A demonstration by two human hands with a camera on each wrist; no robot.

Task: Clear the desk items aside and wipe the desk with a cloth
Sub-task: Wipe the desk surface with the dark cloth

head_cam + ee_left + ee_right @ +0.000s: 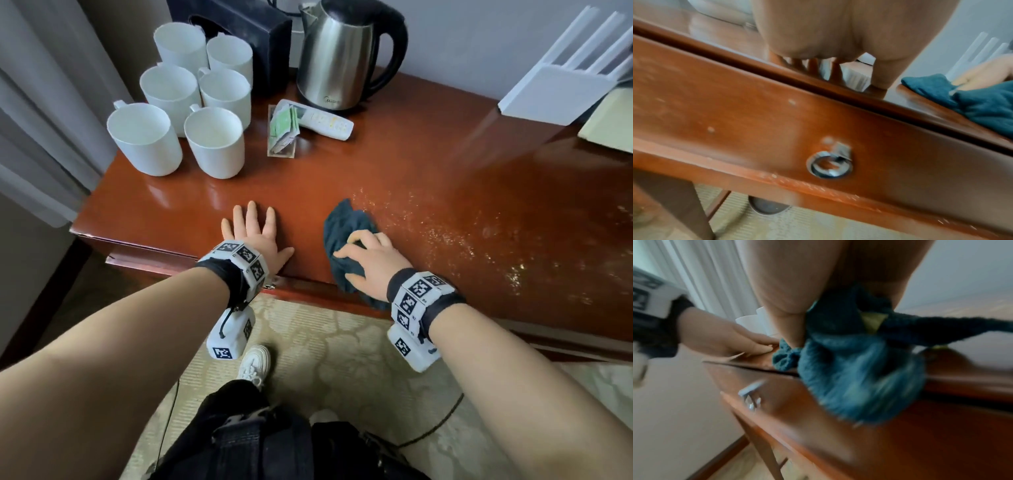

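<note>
A dark teal cloth [342, 226] lies bunched on the red-brown desk [342, 171] at its front edge, and part of it hangs over the edge. My right hand [366, 260] grips the cloth from above with curled fingers. In the right wrist view the cloth [849, 369] is bunched under the palm. My left hand [255, 229] rests flat on the desk to the left of the cloth, fingers spread and holding nothing. The left wrist view shows the left palm [828, 32] above the desk edge and the cloth [982, 105] at the right.
Several white mugs [212, 140] stand grouped at the back left. A steel kettle [339, 54], a white remote [325, 120] and a clear holder of sachets [282, 132] are behind them. A white router [561, 89] stands at the back right. Pale specks [445, 233] cover the desk right of the cloth. A ring pull [829, 165] hangs on the drawer front.
</note>
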